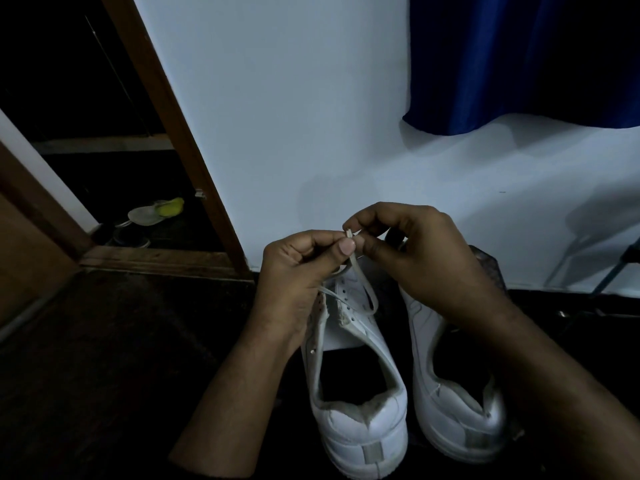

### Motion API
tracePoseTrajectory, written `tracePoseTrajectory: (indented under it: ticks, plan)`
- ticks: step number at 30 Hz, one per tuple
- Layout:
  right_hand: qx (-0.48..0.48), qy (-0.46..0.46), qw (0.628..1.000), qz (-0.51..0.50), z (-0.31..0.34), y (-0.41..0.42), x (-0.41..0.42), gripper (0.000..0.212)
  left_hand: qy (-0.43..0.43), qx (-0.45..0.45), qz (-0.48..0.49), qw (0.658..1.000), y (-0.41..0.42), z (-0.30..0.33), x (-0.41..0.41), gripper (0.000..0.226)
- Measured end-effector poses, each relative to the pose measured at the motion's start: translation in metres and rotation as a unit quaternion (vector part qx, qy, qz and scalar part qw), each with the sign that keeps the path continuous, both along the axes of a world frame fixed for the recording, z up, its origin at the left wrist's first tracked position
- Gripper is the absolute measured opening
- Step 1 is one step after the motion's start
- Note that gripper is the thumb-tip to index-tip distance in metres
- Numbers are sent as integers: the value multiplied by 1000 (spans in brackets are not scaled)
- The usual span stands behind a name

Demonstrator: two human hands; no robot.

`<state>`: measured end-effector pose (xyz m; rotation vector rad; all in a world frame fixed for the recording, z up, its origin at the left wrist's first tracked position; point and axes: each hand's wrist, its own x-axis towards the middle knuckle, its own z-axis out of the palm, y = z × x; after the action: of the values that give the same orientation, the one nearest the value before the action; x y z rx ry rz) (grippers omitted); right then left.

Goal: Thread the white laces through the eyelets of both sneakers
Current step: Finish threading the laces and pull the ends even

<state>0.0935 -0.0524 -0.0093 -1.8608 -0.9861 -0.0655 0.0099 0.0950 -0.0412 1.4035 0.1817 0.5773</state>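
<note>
Two white sneakers stand side by side on the dark floor, heels toward me. The left sneaker (356,393) has a white lace (363,282) running through its lower eyelets, and the lace rises in a loop to my hands. My left hand (301,268) pinches the lace ends between thumb and forefinger above the shoe's toe. My right hand (415,251) pinches the same lace tips from the right, fingertips touching those of the left. The right sneaker (453,393) shows no lace; my right wrist hides its front.
A white wall (294,116) rises just behind the shoes. A blue curtain (502,60) hangs at the upper right. A wooden door frame (180,133) slants at the left, with footwear (152,213) in the dark doorway. Metal legs (609,268) stand at the right.
</note>
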Motion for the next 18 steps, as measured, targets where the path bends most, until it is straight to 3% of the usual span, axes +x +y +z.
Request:
tracePoseTrajectory:
  ticks: [6,12,18]
  plan:
    - [-2,9,1000,4,0,-2,3,8,8,-13,9,1000,1,-3,2,27]
    - [2,16,1000,9,1,-2,4,9,7,70,-20,997,0,-1,-1,8]
    - [-13,4,1000,-9,0,0,4,11,5,108,-26,994,-2,-1,0,10]
